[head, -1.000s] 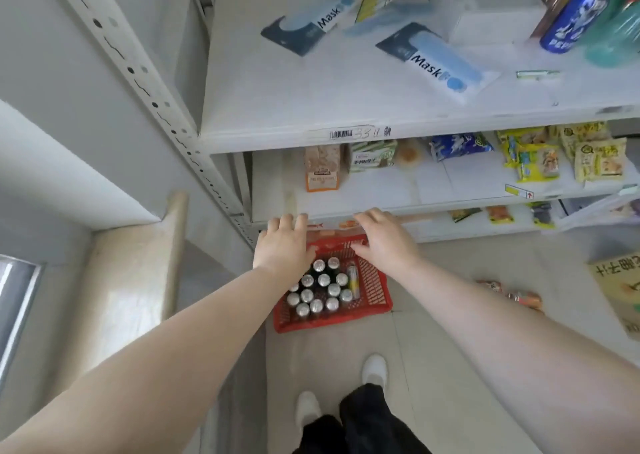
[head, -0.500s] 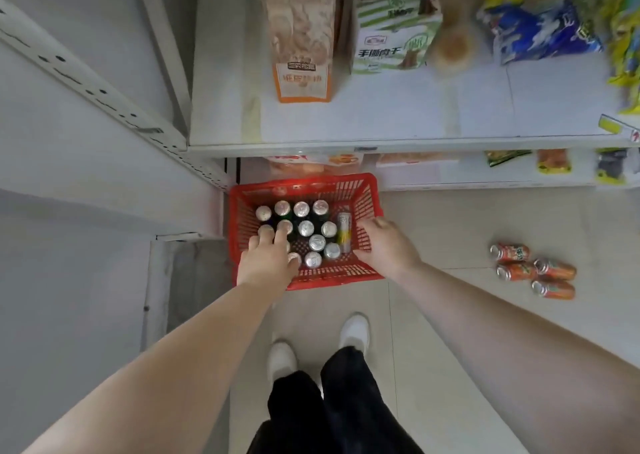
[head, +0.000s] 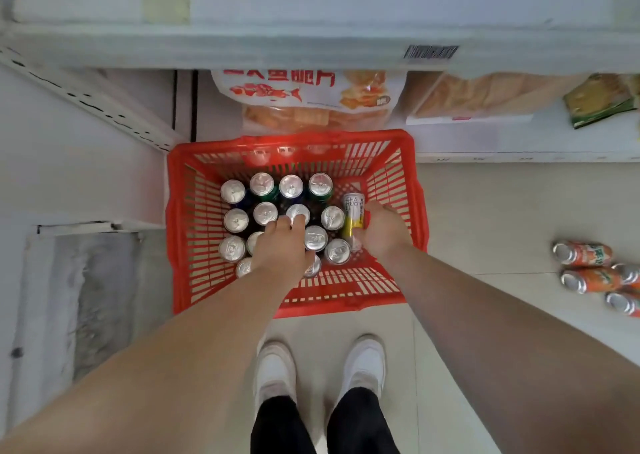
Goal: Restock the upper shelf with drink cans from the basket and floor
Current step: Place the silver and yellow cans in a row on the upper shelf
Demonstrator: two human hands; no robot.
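The upright cans stand packed in rows inside the red basket, silver tops facing you. They fill the left and middle of its floor. At the right end of the cluster is a yellow-and-white can with its side turned up toward you rather than its top. Your right grip is clenched around that can, fingers wrapped over its near half; whether it is lifted off the basket floor cannot be told. Your left grip is down over the middle of the cluster with its fingertips at the near edge of one can top. The hand covers the cans beneath it, so you cannot tell whether it is grasping one or only resting there.

The basket sits on the tiled floor, its far wall close against the bottom shelf. Well to the right, several orange cans lie on their sides on the floor, close together. On the bottom shelf beyond the basket lies a fish-print snack bag, with a pale flat pack and a green packet further right. A higher shelf edge crosses the top, carrying a barcode label. Your white shoes stand just near of the basket.
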